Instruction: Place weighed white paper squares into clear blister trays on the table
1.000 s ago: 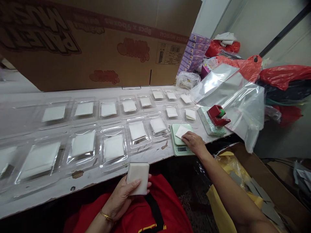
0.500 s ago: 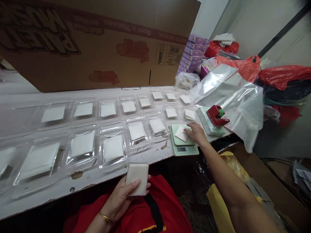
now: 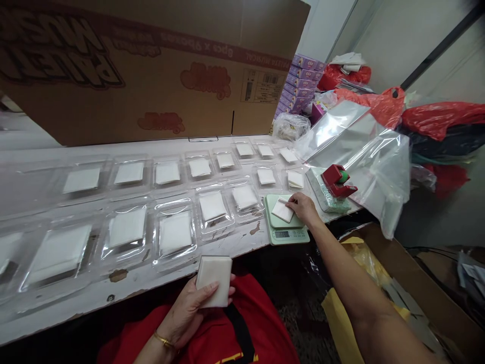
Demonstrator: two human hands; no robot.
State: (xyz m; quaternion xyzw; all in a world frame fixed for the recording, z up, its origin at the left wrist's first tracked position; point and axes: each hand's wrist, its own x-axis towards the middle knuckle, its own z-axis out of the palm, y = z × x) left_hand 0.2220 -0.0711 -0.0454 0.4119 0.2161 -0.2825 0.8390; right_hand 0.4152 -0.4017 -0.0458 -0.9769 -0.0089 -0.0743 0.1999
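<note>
My left hand [image 3: 191, 306] grips a thick stack of white square sheets [image 3: 212, 273] above my lap, thumb on top and fingers behind. At the table's front edge sits a pale green digital scale [image 3: 299, 235]; its display is too small to read. Some white square sheets [image 3: 281, 212] lie on its platform, and my right hand [image 3: 306, 210] pinches them at their far right corner. Clear plastic trays stand in two rows left of and behind the scale, each with white squares, such as one tray [image 3: 194, 245] near the front.
Behind the trays rises a large cardboard box [image 3: 212, 40]. Right of the scale, a red tape dispenser [image 3: 335, 182] rests on a greenish pack [image 3: 329, 199], beside clear plastic sheets [image 3: 382, 156]. Purple boxes [image 3: 301, 83] are stacked at the back. An open carton [image 3: 413, 275] stands low at right.
My right hand's fingertips have drawn together on the corner of the sheets on the scale. My left hand keeps its stack in the same place.
</note>
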